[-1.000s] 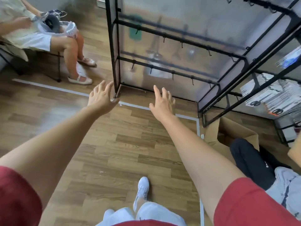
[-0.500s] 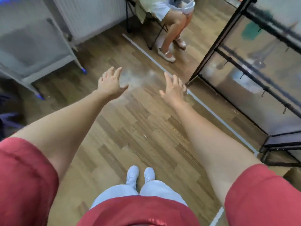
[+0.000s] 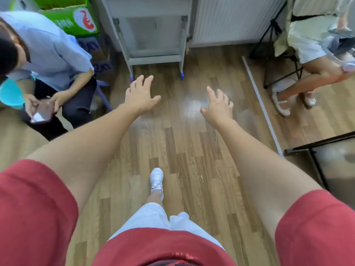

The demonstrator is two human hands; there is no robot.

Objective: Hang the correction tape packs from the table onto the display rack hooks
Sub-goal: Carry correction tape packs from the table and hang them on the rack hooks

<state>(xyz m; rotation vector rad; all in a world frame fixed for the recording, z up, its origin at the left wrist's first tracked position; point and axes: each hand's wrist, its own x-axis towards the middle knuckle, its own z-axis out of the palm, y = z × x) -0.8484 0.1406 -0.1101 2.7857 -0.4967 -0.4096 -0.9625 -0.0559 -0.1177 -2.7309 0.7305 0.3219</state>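
Both hands empty, held out over the wooden floor [image 3: 172,146].

The left hand [image 3: 141,96] and right hand [image 3: 218,107] are spread, palms down, gripping nothing. A corner of the black display rack [image 3: 297,150] shows at the right edge. A grey table frame [image 3: 155,58] stands ahead. Where the correction tape packs are cannot be told.

The black metal-framed display rack with a cloudy translucent panel [image 3: 330,166] stands on the wood floor at the right edge of the frame, only its lower corner showing. The pale grey metal table with blue-tipped feet [image 3: 155,58] stands at top centre, its splayed legs and low crossbar visible.
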